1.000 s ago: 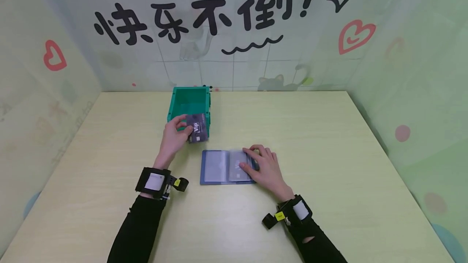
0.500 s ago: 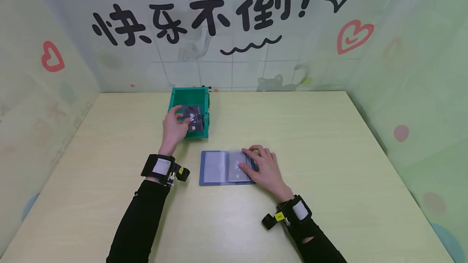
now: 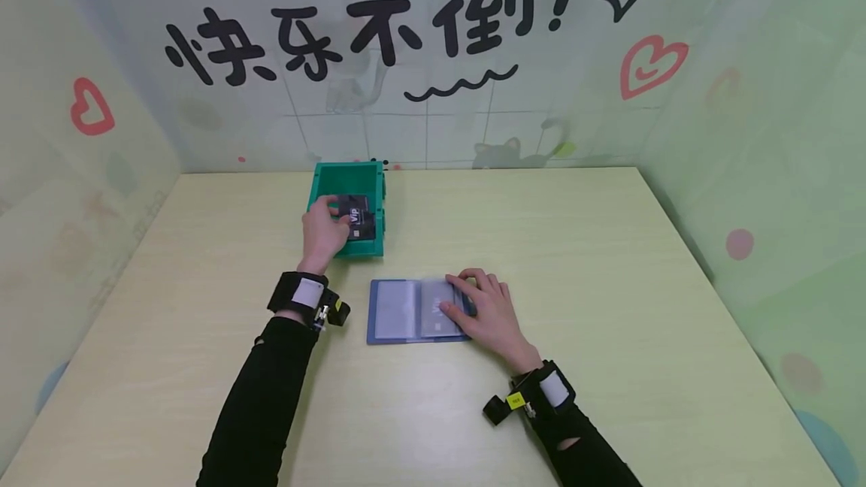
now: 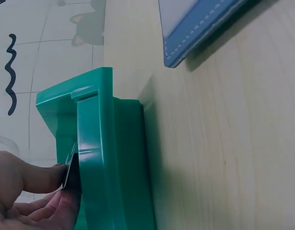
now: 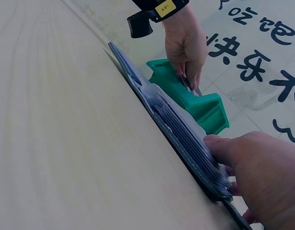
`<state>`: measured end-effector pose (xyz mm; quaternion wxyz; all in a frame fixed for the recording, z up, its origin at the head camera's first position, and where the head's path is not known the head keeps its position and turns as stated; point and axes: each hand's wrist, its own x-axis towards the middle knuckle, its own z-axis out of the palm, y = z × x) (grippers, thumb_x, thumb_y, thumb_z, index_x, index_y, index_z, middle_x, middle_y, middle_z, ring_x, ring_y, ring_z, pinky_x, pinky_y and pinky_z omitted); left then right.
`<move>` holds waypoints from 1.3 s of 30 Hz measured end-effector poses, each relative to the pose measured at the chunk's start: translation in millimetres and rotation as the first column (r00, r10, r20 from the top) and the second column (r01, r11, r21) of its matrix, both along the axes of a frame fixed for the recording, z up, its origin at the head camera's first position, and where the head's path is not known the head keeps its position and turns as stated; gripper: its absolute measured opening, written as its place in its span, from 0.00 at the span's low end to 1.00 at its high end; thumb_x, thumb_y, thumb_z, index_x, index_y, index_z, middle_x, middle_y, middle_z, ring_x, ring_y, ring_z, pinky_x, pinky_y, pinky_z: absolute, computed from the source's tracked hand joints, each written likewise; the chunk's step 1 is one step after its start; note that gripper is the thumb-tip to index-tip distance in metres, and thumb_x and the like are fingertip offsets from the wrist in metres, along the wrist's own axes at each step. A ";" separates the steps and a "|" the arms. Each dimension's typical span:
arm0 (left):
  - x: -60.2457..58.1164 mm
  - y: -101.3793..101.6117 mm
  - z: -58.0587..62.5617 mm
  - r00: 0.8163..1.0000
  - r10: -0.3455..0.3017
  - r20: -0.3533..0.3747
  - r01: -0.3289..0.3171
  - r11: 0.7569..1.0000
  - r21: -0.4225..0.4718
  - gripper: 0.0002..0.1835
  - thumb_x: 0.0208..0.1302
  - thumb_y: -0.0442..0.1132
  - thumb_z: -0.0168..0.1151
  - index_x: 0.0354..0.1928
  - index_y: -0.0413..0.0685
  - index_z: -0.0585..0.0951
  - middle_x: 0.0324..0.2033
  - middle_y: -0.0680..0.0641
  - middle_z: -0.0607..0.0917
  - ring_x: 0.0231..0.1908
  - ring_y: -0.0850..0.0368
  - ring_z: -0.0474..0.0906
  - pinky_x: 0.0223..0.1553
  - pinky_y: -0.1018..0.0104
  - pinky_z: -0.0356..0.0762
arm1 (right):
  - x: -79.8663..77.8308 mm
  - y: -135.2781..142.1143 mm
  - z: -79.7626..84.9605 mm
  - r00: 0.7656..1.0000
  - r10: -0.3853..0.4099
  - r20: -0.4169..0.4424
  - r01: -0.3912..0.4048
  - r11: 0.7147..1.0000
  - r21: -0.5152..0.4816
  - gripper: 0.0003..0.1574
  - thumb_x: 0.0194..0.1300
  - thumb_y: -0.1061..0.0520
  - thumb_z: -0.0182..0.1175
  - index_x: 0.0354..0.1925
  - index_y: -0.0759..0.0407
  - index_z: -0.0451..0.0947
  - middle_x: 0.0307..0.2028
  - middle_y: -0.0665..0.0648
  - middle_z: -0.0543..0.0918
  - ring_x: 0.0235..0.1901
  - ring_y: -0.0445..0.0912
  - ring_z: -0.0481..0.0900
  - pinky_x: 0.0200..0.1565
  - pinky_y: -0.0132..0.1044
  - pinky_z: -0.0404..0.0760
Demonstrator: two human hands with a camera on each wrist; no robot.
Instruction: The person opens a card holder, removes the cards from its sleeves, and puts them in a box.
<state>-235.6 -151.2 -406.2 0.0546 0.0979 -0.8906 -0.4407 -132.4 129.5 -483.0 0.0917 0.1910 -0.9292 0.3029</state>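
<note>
My left hand [image 3: 323, 231] pinches a dark VIP card [image 3: 357, 218] between thumb and fingers, inside the outline of a green plastic bin [image 3: 358, 248]. In the left wrist view the card [image 4: 69, 165] is seen edge-on, just within the bin's near wall [image 4: 97, 158]. A blue card holder [image 3: 395, 310] lies spread on the table with clear sleeve pages. My right hand [image 3: 489, 314] holds its right side, the thumb on the pages and the fingers at the outer edge. From the right wrist, the stacked sleeves [image 5: 185, 139] show fanned beneath that thumb.
The pale wooden table [image 3: 575, 246] carries the bin near its back edge and the card holder in front of it. A printed backdrop [image 3: 433, 126] rises behind the table and along both sides. Each wrist wears a black camera strap.
My left hand has moved forward and slightly left, taking the VIP card from the bin's front edge to over its inside. My right hand stays on the card holder.
</note>
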 end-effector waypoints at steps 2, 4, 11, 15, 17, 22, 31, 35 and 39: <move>-0.7 0.8 0.5 1.000 -0.008 0.010 0.008 1.000 -0.014 0.28 0.72 0.32 0.56 0.71 0.32 0.66 0.59 0.29 0.78 0.58 0.34 0.77 0.58 0.44 0.77 | 0.0 0.0 0.0 1.000 0.001 0.000 -0.001 1.000 -0.001 0.31 0.66 0.42 0.65 0.62 0.54 0.79 0.56 0.59 0.77 0.51 0.55 0.71 0.51 0.48 0.65; -2.2 1.6 -0.1 1.000 -0.021 0.020 0.021 0.999 -0.024 0.28 0.72 0.31 0.56 0.71 0.32 0.65 0.59 0.28 0.78 0.59 0.34 0.76 0.58 0.44 0.77 | -0.3 0.0 -0.4 1.000 0.000 -0.001 0.000 1.000 -0.001 0.31 0.66 0.42 0.65 0.62 0.54 0.79 0.56 0.59 0.77 0.51 0.55 0.71 0.51 0.49 0.65; -8.0 1.9 -5.4 0.995 -0.075 0.063 0.081 0.992 -0.100 0.27 0.71 0.32 0.55 0.69 0.29 0.66 0.58 0.27 0.79 0.59 0.32 0.76 0.57 0.42 0.77 | -1.1 -0.6 -2.5 1.000 0.004 0.011 -0.004 1.000 -0.001 0.32 0.66 0.42 0.64 0.63 0.54 0.79 0.57 0.59 0.77 0.51 0.55 0.71 0.51 0.49 0.65; -9.2 3.6 -5.0 0.993 -0.093 0.074 0.103 0.984 -0.142 0.23 0.71 0.31 0.56 0.64 0.26 0.71 0.53 0.27 0.80 0.54 0.33 0.79 0.51 0.44 0.79 | -1.4 -0.4 -2.8 1.000 0.005 0.017 -0.005 1.000 -0.007 0.32 0.66 0.41 0.63 0.63 0.54 0.79 0.57 0.60 0.77 0.51 0.55 0.71 0.51 0.49 0.65; -9.2 5.2 -4.5 0.992 -0.094 0.087 0.108 0.980 -0.167 0.20 0.71 0.31 0.56 0.60 0.26 0.74 0.50 0.27 0.81 0.49 0.35 0.79 0.46 0.47 0.78 | -1.4 -0.4 -2.6 1.000 0.005 0.006 -0.005 1.000 -0.006 0.31 0.66 0.42 0.64 0.63 0.54 0.79 0.56 0.60 0.77 0.51 0.55 0.71 0.51 0.49 0.65; -9.5 10.6 -5.2 0.991 -0.089 0.098 0.111 0.959 -0.260 0.14 0.69 0.30 0.57 0.52 0.26 0.78 0.47 0.27 0.82 0.45 0.35 0.80 0.44 0.46 0.79 | -1.2 -0.5 -1.8 1.000 0.008 -0.014 -0.008 1.000 -0.003 0.31 0.65 0.43 0.64 0.62 0.54 0.79 0.56 0.59 0.77 0.50 0.55 0.71 0.50 0.48 0.65; -10.9 20.1 -11.4 0.996 -0.064 0.069 0.087 0.906 -0.413 0.08 0.71 0.30 0.54 0.41 0.31 0.81 0.38 0.31 0.84 0.36 0.36 0.83 0.38 0.43 0.83 | -2.2 0.2 -3.2 1.000 0.003 0.012 -0.003 1.000 0.001 0.32 0.66 0.41 0.64 0.63 0.53 0.79 0.57 0.59 0.77 0.52 0.56 0.71 0.51 0.49 0.65; -11.8 23.4 -10.0 0.991 -0.069 0.115 0.113 0.889 -0.444 0.09 0.73 0.31 0.52 0.40 0.32 0.80 0.38 0.31 0.84 0.37 0.35 0.83 0.39 0.42 0.83 | -2.4 0.1 -3.6 1.000 0.004 0.019 -0.004 1.000 -0.003 0.32 0.66 0.41 0.64 0.63 0.54 0.79 0.57 0.60 0.77 0.52 0.56 0.71 0.52 0.49 0.65; -11.6 23.9 -9.4 0.986 -0.073 0.147 0.134 0.876 -0.462 0.11 0.73 0.35 0.53 0.36 0.34 0.79 0.37 0.32 0.83 0.38 0.34 0.83 0.39 0.42 0.82 | -1.9 0.2 -3.0 1.000 0.004 0.009 -0.004 1.000 -0.002 0.31 0.65 0.42 0.64 0.62 0.54 0.79 0.56 0.60 0.77 0.51 0.56 0.71 0.51 0.49 0.65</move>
